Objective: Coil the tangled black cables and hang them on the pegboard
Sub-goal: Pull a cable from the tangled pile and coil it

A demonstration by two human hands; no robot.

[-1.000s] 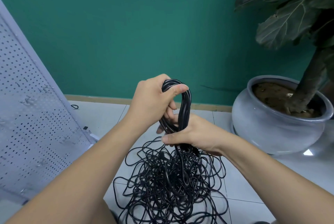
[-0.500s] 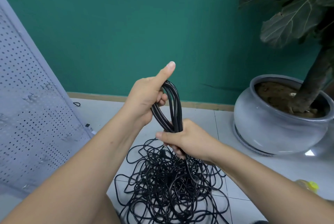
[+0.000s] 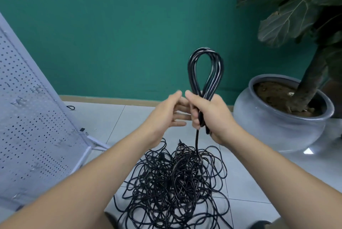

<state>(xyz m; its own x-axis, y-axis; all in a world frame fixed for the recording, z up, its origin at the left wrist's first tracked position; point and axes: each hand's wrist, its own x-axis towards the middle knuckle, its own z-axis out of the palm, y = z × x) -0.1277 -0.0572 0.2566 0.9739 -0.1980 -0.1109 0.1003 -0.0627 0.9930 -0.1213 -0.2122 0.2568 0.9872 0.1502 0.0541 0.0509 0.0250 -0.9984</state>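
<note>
You're early on: your right hand (image 3: 212,116) clamps its fingers round the base of one small upright coil (image 3: 205,69), your left hand (image 3: 166,112) hovers beside it, fingers loose and empty, while the tangle (image 3: 175,182) lies on the floor below and the pegboard (image 3: 27,127) shows nothing hung.

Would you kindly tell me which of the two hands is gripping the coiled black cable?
The right hand grips the coiled cable below its loop; the left hand is beside it, fingers straight, holding nothing.
</note>
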